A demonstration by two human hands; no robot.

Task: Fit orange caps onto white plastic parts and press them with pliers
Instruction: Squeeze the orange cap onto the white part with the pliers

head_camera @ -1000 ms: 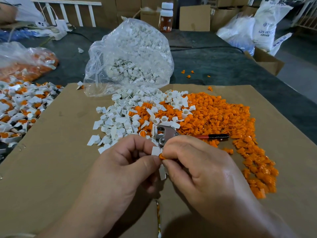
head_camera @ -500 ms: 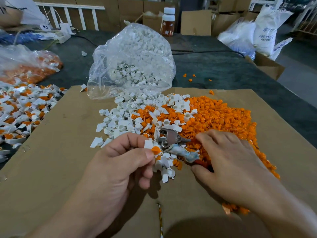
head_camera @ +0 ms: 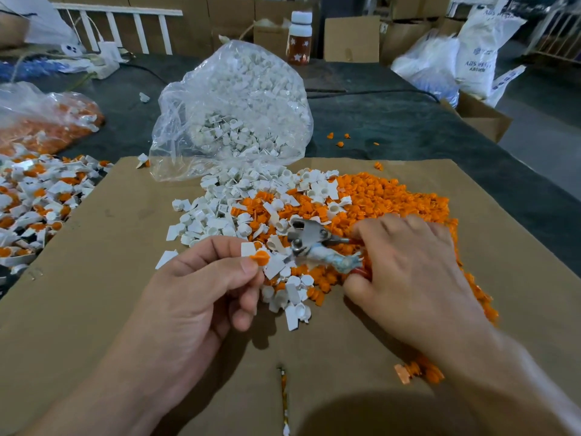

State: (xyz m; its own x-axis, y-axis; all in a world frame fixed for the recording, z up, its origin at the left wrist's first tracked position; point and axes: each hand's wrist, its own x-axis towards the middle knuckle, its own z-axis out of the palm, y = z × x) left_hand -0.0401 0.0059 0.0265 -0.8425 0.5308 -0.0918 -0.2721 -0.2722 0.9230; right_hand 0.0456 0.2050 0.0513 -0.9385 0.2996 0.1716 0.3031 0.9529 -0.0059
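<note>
Head view: left hand (head_camera: 195,297) pinching capped white part (head_camera: 249,248); right hand (head_camera: 412,269) gripping pliers (head_camera: 309,243), nose pointing left.

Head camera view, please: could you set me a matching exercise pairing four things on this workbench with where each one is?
Things:
1. pliers
2. clear bag
3. bottle
4. capped white part

Places:
A. pinched by the left hand
B. at the far edge of the table, by boxes
C. on the orange caps, handles in the right hand
D. at the far edge of the cardboard sheet, spilling white parts

Pairs: 1-C; 2-D; 3-B; 4-A
</note>
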